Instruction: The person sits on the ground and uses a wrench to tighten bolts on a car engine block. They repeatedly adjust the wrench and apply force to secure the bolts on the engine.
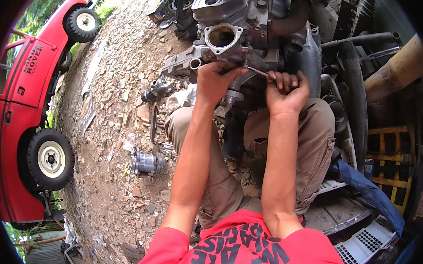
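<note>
A greasy metal engine [249,35] stands in front of me, with a three-cornered flange [223,39] around a round opening. Just below that flange, my left hand [217,81] is closed against the engine, thumb stretched toward the tip of a slim metal wrench [258,71]. What its fingertips pinch, if anything, is hidden. My right hand [287,92] grips the wrench's other end between thumb and curled fingers. The wrench's far tip meets the engine beside my left thumb. Under my hands hangs a small round metal fitting [233,97].
Broken stone covers the ground [121,102] on the left. A cylindrical metal part [146,162] and a smaller part [157,91] lie there. A red off-road vehicle [30,82] stands farther left. Pipes [352,87], a bamboo pole [398,71] and a white crate [367,242] crowd the right.
</note>
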### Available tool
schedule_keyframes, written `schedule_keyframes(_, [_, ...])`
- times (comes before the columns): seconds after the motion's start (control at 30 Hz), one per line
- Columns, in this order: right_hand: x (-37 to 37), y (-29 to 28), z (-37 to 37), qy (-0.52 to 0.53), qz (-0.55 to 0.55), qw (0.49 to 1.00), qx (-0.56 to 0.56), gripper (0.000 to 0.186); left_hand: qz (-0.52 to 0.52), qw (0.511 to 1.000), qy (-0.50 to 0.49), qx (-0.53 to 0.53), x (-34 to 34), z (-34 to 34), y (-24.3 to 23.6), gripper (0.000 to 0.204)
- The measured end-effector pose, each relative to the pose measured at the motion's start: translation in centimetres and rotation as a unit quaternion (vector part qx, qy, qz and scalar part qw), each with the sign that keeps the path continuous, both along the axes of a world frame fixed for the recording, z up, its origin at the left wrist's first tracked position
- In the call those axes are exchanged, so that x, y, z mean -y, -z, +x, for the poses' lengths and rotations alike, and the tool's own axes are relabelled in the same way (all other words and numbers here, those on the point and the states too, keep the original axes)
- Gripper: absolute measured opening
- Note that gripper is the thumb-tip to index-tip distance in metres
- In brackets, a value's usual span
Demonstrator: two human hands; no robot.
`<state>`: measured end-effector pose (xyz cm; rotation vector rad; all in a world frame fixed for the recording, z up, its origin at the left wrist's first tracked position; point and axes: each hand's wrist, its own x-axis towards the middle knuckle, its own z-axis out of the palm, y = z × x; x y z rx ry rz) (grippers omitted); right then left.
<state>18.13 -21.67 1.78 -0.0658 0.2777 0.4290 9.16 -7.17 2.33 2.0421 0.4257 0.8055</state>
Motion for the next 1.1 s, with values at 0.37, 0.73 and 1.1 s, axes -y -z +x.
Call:
schedule_keyframes(0.37, [0.4,-4.5,-2.5,0.037,-0.191,0.959,0.207,0.044,-0.091,0.991,0.073,-0.064,0.3,-0.2,-1.3,0.019])
schedule_keyframes(0.73, [0.6,-1.4,-1.8,0.022,-0.004,0.999,0.046,0.048,-0.058,0.997,0.055,-0.022,0.6,-0.9,-1.5,0.016])
schedule_keyframes(1.1, [-4.4,7.7,-1.1,0.011,0.245,0.968,-0.060,0.046,-0.014,0.999,0.029,-0.008,0.0,-0.1,-0.6,0.023])
